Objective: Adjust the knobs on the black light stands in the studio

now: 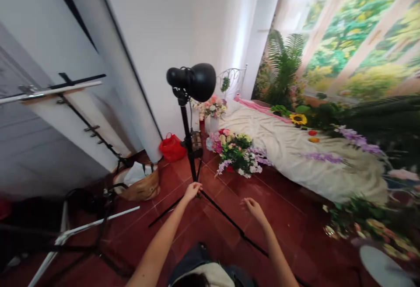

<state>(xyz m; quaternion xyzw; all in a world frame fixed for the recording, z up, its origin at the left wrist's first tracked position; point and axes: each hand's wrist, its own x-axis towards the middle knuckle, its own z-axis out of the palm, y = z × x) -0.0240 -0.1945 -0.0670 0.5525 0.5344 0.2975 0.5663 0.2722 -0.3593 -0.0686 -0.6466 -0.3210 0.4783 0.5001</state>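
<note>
So, L hand (193, 189) pinches the stand (192, 162) low down, w/ lamp (200, 82) up top, & R hand (253, 208), loosely half-spread, hovers nr it over the floor (223, 239).

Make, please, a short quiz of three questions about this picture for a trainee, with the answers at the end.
1. Which hand of the person is on the lamp stand?
2. True or false: the red bag hangs from the lamp stand.
3. What colour is the lamp? a) white b) black c) yellow

Key:
1. The left hand.
2. False; it stands on the floor.
3. b
</note>
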